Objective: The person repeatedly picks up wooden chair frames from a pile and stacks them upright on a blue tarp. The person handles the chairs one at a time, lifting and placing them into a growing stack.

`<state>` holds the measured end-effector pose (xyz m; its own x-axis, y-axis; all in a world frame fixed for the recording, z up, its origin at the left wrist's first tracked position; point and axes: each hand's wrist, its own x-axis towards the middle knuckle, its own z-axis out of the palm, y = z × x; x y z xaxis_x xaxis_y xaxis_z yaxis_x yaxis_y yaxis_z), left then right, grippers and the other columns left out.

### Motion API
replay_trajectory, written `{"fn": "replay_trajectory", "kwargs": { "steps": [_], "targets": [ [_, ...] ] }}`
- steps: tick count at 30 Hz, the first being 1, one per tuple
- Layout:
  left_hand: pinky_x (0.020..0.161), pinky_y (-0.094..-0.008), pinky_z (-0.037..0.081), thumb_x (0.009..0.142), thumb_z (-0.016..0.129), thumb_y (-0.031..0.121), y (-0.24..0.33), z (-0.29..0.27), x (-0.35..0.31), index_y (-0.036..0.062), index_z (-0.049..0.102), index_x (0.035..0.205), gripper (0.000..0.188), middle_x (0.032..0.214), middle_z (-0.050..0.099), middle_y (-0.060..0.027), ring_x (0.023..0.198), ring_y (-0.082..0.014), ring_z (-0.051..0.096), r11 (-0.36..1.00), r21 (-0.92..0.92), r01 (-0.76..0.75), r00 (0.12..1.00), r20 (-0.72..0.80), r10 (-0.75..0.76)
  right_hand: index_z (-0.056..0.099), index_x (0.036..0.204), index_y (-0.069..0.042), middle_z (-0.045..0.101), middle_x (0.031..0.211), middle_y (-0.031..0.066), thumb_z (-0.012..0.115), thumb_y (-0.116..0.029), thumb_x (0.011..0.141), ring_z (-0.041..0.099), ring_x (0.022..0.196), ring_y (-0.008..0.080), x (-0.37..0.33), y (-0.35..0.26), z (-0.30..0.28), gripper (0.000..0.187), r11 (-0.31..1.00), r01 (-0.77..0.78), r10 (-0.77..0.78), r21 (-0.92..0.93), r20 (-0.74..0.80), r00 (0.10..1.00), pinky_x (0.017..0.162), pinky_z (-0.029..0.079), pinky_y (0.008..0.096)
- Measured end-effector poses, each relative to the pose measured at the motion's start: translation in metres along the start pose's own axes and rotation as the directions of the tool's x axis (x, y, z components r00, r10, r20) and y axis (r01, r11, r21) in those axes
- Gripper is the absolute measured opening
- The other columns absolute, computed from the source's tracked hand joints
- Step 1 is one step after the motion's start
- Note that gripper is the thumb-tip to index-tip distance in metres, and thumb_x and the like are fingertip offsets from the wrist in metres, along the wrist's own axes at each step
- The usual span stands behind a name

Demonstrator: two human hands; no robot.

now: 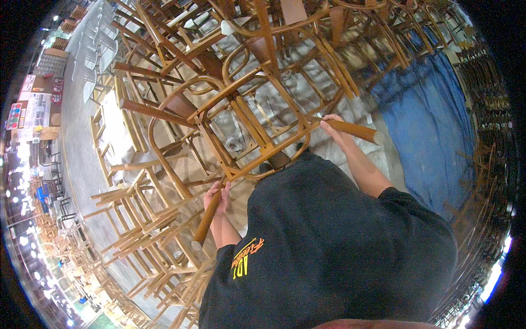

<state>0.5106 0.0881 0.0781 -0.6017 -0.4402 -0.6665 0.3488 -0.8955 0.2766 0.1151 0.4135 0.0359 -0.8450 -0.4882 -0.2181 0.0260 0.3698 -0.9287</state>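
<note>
In front of my body is a brown wooden chair frame (pixel 285 145), tipped so that its legs stick out. Its seat is an open square of rails with crossbars inside. My left hand (pixel 218 198) is closed round one round leg near the frame's corner, and that leg slants down toward me. Another leg on the right is gripped by my right hand (pixel 332 129), fingers wrapped near where it meets the rail. Curved bent-wood parts of neighbouring chairs (pixel 189 88) crowd the frame's far side; which of them touch it I cannot tell.
Many brown chairs are piled ahead. To the left stand stacked lighter wooden frames (pixel 145 211) and a pale-topped table (pixel 120 129). A blue sheet (pixel 424 120) covers the floor on the right, beside clear plastic sheeting (pixel 359 112). Grey chairs (pixel 90 57) stand at the far left.
</note>
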Motion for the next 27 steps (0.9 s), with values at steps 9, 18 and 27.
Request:
{"fn": "replay_trajectory", "kwargs": {
  "steps": [9,18,27],
  "targets": [
    [0.083,-0.0409,0.068,0.088,0.049,-0.002,0.017,-0.022,0.01,-0.0101,0.056,0.098,0.014,0.125,0.052,-0.036,0.13,-0.0593,0.047,0.97,-0.198,0.141,0.987,0.109,-0.121,0.064,0.114,-0.008,0.06,0.134,0.0144,0.073,-0.038,0.096,0.06,0.114,0.0204,-0.003,-0.012,0.002,0.036,0.992,0.124,-0.124,-0.008,0.05,0.991,0.097,0.048,0.0361],
    [0.077,-0.0393,0.07,0.087,0.052,-0.001,0.023,-0.005,0.017,-0.0116,0.052,0.111,0.026,0.123,0.052,-0.0372,0.122,-0.0626,0.052,0.999,-0.023,0.025,0.998,0.053,-0.023,0.063,0.115,-0.01,0.062,0.129,0.0117,0.073,-0.039,0.095,0.059,0.113,0.02,0.018,-0.003,-0.001,0.036,0.97,0.228,-0.221,-0.079,0.087,0.971,0.097,0.048,0.0363],
    [0.076,-0.04,0.07,0.087,0.052,0.001,0.032,-0.013,0.018,-0.0096,0.044,0.128,0.044,0.136,0.045,-0.0331,0.124,-0.059,0.054,0.997,-0.02,0.069,0.997,-0.041,-0.07,0.063,0.114,-0.008,0.068,0.102,0.0038,0.076,-0.034,0.094,0.062,0.091,0.0139,0.006,-0.017,0.003,0.035,0.996,0.066,-0.055,-0.06,0.169,0.984,0.08,0.052,0.0329]
  ]
}}
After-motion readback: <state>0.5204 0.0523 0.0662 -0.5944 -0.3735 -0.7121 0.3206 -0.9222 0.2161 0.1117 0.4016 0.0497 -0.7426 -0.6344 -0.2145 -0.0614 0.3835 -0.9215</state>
